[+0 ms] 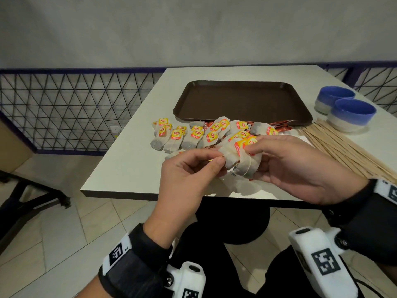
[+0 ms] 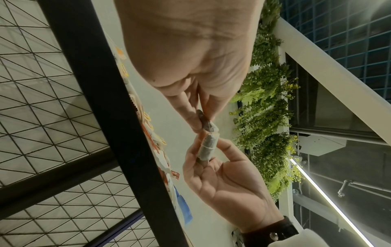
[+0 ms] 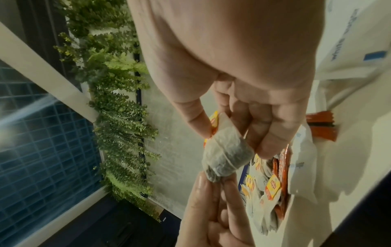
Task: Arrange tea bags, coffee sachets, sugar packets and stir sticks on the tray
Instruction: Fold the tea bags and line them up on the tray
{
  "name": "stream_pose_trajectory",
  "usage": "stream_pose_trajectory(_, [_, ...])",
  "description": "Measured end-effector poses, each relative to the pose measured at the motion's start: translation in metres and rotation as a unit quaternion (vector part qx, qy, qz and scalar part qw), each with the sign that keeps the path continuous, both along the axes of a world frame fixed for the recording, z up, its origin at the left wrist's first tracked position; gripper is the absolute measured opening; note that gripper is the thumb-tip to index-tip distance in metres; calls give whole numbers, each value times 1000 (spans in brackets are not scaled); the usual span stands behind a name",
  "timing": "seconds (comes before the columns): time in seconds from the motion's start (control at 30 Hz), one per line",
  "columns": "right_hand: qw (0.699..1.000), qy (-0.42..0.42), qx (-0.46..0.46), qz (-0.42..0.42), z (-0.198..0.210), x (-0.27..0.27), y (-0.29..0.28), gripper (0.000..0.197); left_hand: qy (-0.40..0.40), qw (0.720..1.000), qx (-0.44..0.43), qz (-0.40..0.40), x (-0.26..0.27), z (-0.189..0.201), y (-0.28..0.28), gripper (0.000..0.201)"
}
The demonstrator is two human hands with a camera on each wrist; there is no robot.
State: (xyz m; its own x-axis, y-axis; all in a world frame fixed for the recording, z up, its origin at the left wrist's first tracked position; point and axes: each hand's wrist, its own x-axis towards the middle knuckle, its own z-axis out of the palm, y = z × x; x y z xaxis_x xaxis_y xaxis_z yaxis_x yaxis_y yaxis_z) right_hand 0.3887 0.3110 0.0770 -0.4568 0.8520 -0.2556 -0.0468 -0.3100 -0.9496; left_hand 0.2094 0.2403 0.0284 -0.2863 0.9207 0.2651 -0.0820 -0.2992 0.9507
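Observation:
Above the table's near edge my right hand (image 1: pixel 257 157) grips a small stack of tea bags (image 1: pixel 243 162) with yellow-red tags. My left hand (image 1: pixel 217 161) pinches the left end of that stack between thumb and forefinger. The right wrist view shows the stack of tea bags (image 3: pixel 226 153) held between thumb and fingers. In the left wrist view the tea bags (image 2: pixel 208 143) sit between both hands. Many loose tea bags (image 1: pixel 178 136) lie in a heap on the table, over red coffee sachets (image 1: pixel 281 125). A bundle of wooden stir sticks (image 1: pixel 343 147) lies to the right. The brown tray (image 1: pixel 242 102) beyond holds nothing.
Two blue-and-white bowls (image 1: pixel 352 114) stand at the right, beside the tray. White sugar packets (image 1: pixel 234 177) lie under my hands. A black wire-mesh railing (image 1: pixel 64 108) runs along the left, and the white table (image 1: pixel 120 168) ends just below my hands.

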Motion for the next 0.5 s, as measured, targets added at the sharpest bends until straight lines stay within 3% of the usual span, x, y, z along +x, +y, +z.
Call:
stream_pose_trajectory(0.23, [999, 25, -37, 7, 2, 3, 0, 6, 7, 999, 20, -29, 0, -1, -3, 14])
stream_pose_trajectory(0.37, [1000, -4, 5, 3, 2, 3, 0, 8, 9, 999, 31, -26, 0, -1, -2, 17])
stream_pose_trajectory(0.5, [997, -55, 62, 1, -1, 2, -1, 22, -12, 998, 16, -53, -5, -5, 2, 28])
